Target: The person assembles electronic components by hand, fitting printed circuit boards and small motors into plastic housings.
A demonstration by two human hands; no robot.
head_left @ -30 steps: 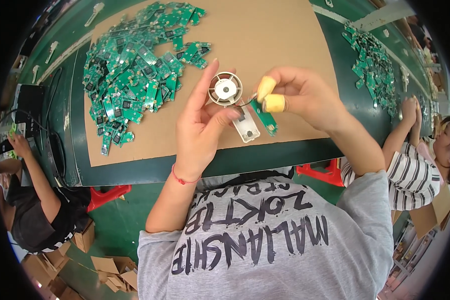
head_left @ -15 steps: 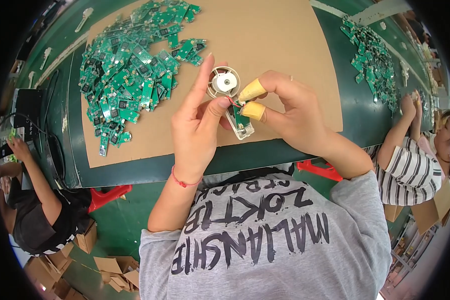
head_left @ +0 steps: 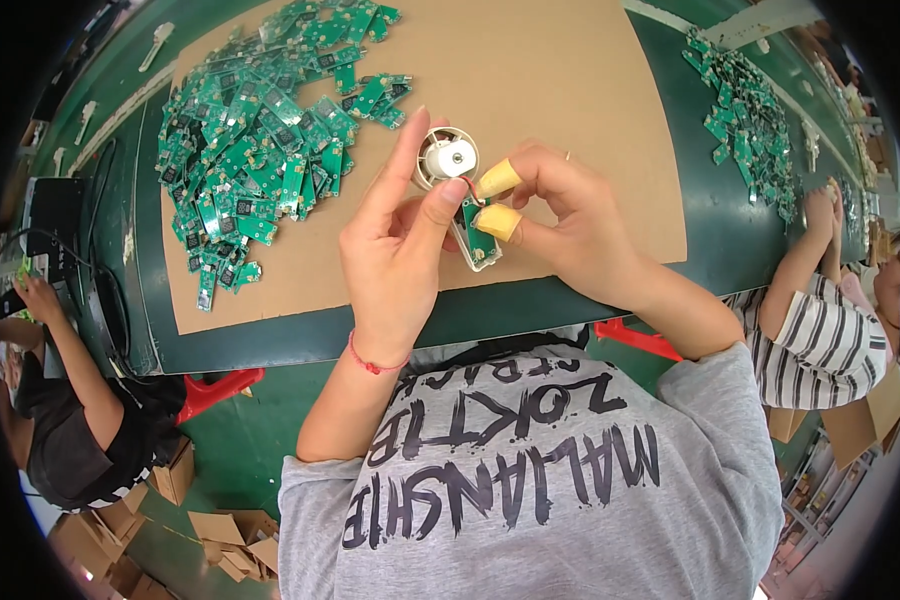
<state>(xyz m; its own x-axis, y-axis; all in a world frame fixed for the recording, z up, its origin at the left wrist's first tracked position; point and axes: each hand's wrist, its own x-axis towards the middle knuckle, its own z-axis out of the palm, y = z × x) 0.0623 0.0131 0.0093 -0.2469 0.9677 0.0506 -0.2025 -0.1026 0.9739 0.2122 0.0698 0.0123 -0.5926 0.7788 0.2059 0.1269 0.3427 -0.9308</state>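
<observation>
Between my hands is a small white fan housing (head_left: 449, 157) with a round motor end and a short handle. A green circuit board (head_left: 480, 238) lies in the handle, and red wires (head_left: 472, 187) run from the motor end to it. My left hand (head_left: 398, 235) grips the housing from the left, its thumb near the wires and its index finger stretched up beside the round end. My right hand (head_left: 568, 215), with yellow covers on thumb and index finger, pinches at the wires beside the board's upper end. The exact pinch point is partly hidden by the fingertips.
A large heap of green circuit boards (head_left: 260, 140) covers the left of the brown cardboard sheet (head_left: 570, 90). Another board heap (head_left: 745, 130) lies on the green table at right. Co-workers sit on both sides, by a striped sleeve (head_left: 820, 345) and a black sleeve (head_left: 70, 430).
The fan housing has turned slightly, its handle end shifting a little left and up. My right hand's fingertips have moved slightly left with it. My left thumb now sits higher, nearer the motor.
</observation>
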